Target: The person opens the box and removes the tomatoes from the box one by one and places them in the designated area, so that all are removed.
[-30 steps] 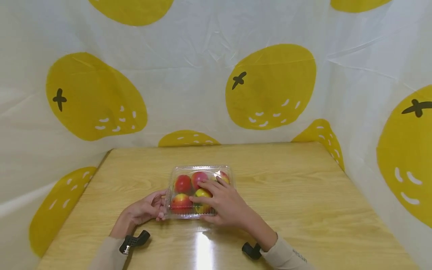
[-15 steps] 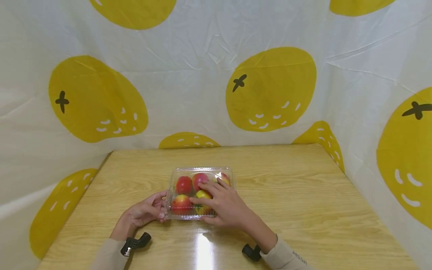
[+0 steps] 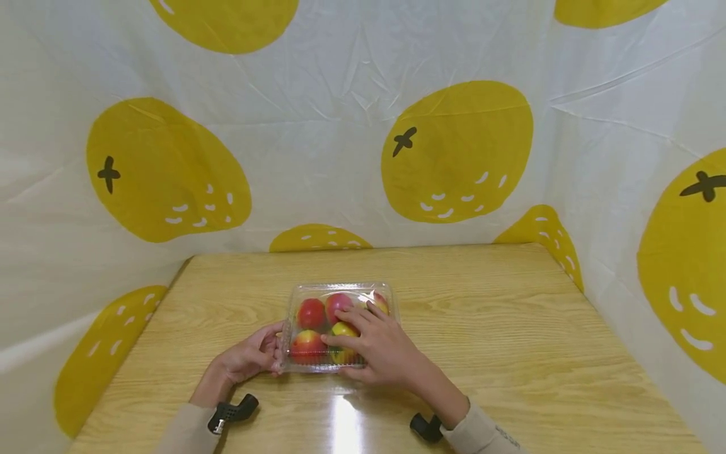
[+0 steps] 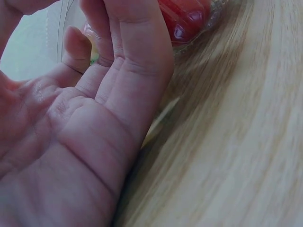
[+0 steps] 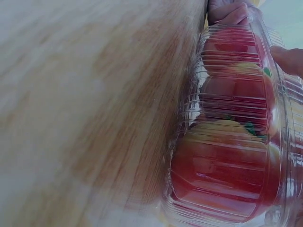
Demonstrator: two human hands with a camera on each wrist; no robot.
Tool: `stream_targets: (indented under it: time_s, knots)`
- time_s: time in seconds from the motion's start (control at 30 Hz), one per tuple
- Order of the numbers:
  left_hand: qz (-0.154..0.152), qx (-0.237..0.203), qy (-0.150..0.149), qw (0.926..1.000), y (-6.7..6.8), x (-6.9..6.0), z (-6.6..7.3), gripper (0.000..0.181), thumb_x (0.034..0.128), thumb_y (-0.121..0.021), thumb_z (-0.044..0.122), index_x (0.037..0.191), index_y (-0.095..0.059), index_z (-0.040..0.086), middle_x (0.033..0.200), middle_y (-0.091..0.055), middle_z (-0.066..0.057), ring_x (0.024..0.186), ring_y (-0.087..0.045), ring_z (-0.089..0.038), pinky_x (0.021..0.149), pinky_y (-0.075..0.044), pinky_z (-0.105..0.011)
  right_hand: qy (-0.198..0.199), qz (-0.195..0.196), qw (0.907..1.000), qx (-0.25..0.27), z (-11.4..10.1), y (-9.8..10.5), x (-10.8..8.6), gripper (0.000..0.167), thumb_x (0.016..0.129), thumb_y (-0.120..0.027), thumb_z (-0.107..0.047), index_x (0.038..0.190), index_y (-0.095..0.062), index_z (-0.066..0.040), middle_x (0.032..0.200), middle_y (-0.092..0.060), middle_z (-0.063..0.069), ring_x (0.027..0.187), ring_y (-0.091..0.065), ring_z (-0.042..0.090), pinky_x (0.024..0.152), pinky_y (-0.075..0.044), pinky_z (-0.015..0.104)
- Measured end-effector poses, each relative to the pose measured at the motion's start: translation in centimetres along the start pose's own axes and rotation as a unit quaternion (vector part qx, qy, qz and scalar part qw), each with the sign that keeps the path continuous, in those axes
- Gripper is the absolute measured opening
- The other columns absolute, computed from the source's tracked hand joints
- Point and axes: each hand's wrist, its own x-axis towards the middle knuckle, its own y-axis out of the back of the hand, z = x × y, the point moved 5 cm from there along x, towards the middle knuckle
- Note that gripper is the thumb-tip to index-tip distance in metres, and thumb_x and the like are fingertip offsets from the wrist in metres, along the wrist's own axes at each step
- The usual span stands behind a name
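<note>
As I read it from my remote station, the patterned curtain encloses the scene and meets the far edge of the surface; the near edge lies outside my view. On the surface, slightly left of midway between its left and right edges and well apart from the far edge, lies the clear plastic box. Its long axis runs left to right, roughly parallel to the far edge, as the rows of its contents suggest.

The key relation is that the box lies between my two hands, ahead of both wrists, and each touches it, so neither is nearer. The right hand comes in from the near right and rests on the lid, over the right half, its fingers spread wide. The left hand is at the left end, narrow, its fingers curled as it grips the rim beside the corner toward me; my left wrist view does not show the fingertips' contact.

Inside, the red-and-yellow fruit sits in two rows along the axis. I count five pieces from above; the right hand covers the near right part. I cannot tell whether the lid is fully fastened.
</note>
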Motion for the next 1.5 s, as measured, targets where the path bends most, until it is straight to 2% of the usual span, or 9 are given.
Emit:
stream_targets:
  time_s: [0.3,0.47,0.6,0.73,0.93,1.13,1.33,1.5]
  knots:
    - [0.01,0.014,-0.007,0.9998,0.4,0.1,0.1,0.072,0.0866,-0.059,-0.013,0.153,-0.038,0.007,0.095,-0.075,0.003,0.079,-0.072,-0.008,0.07,-0.061,-0.023,0.006,0.007,1.0,0.002,0.1,-0.1,0.2,0.057,0.089,-0.071,-0.06,0.141,-0.061,-0.041,0.154,-0.054,0.007,0.143,-0.05,0.027,0.119,-0.04,0.058]
    - [0.029,0.036,0.002,0.9989,0.5,-0.1,-0.1,0.073,0.0832,-0.059,-0.014,0.15,-0.04,0.007,0.098,-0.075,0.002,0.076,-0.071,-0.008,0.069,-0.061,-0.023,0.009,0.004,0.9999,-0.002,0.0,-0.2,0.2,0.058,0.088,-0.071,-0.06,0.142,-0.06,-0.042,0.154,-0.054,0.007,0.143,-0.05,0.026,0.12,-0.04,0.056]
    - [0.032,0.047,0.01,0.9983,0.3,-0.2,-0.3,0.076,0.0833,-0.061,-0.011,0.152,-0.038,0.008,0.098,-0.074,0.003,0.074,-0.068,-0.006,0.069,-0.059,-0.023,0.01,-0.004,0.9999,-0.001,0.0,-0.3,0.2,0.057,0.089,-0.07,-0.06,0.142,-0.06,-0.043,0.155,-0.054,0.007,0.144,-0.05,0.026,0.12,-0.04,0.056]
    - [0.026,0.036,0.019,0.9988,0.1,-0.4,-0.2,0.077,0.0863,-0.061,-0.01,0.156,-0.034,0.01,0.099,-0.072,0.005,0.076,-0.068,-0.006,0.071,-0.059,-0.022,0.004,-0.014,0.9999,0.009,0.0,-0.2,0.1,0.056,0.09,-0.069,-0.06,0.143,-0.059,-0.042,0.156,-0.053,0.007,0.146,-0.048,0.028,0.121,-0.037,0.058]
    - [0.047,0.009,0.034,0.9983,0.2,-0.4,0.1,0.063,0.0895,-0.053,-0.004,0.149,-0.041,0.012,0.099,-0.067,0.005,0.081,-0.07,-0.01,0.073,-0.059,-0.026,-0.003,-0.017,0.9995,0.028,0.2,0.1,0.1,0.056,0.091,-0.071,-0.057,0.143,-0.06,-0.039,0.157,-0.051,0.01,0.148,-0.047,0.03,0.121,-0.035,0.062]
    - [0.052,-0.019,0.038,0.9977,0.4,-0.6,0.1,0.053,0.0928,-0.04,-0.005,0.142,-0.043,0.013,0.092,-0.065,0.006,0.08,-0.07,-0.011,0.075,-0.058,-0.028,0.02,-0.008,0.9991,0.035,0.3,0.3,0.1,0.055,0.092,-0.071,-0.055,0.142,-0.062,-0.034,0.154,-0.055,0.01,0.147,-0.048,0.03,0.12,-0.035,0.065]
    - [0.078,-0.038,0.038,0.9955,0.7,-0.4,-0.2,0.051,0.0982,-0.034,-0.005,0.144,-0.045,0.013,0.098,-0.061,0.007,0.087,-0.065,-0.01,0.082,-0.059,-0.03,0.039,0.007,0.9987,0.031,0.3,0.6,0.1,0.056,0.088,-0.078,-0.045,0.14,-0.064,-0.031,0.15,-0.058,0.012,0.143,-0.052,0.034,0.116,-0.038,0.068]
    - [0.108,-0.027,0.034,0.9933,1.2,-0.3,-0.2,0.049,0.0995,-0.034,-0.006,0.144,-0.043,0.013,0.096,-0.066,0.006,0.087,-0.067,-0.011,0.081,-0.059,-0.029,0.042,0.005,0.9985,0.035,0.5,0.6,0.1,0.06,0.083,-0.079,-0.036,0.141,-0.064,-0.03,0.151,-0.057,0.012,0.143,-0.052,0.035,0.115,-0.039,0.068]
